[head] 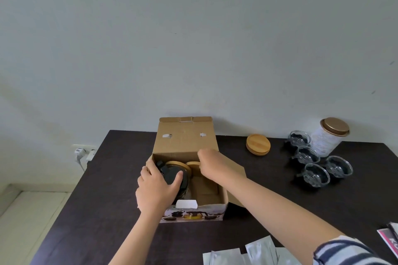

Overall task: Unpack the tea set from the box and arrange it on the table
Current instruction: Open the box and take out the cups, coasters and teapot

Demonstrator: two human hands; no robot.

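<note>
The cardboard box (189, 178) stands open on the dark desk (86, 211), and much of its inside is in shadow. The left hand (157, 187) grips a dark teapot (174, 175) in the box – its body is mostly hidden. The right hand (210, 163) pinches a round wooden lid (193, 166) at the rim; what lies under it I cannot tell. Beside the box lies another wooden lid (258, 144), then four glass cups (316, 175) and a tin (328, 135). Pale sachets (247, 256) are cut off below.
</note>
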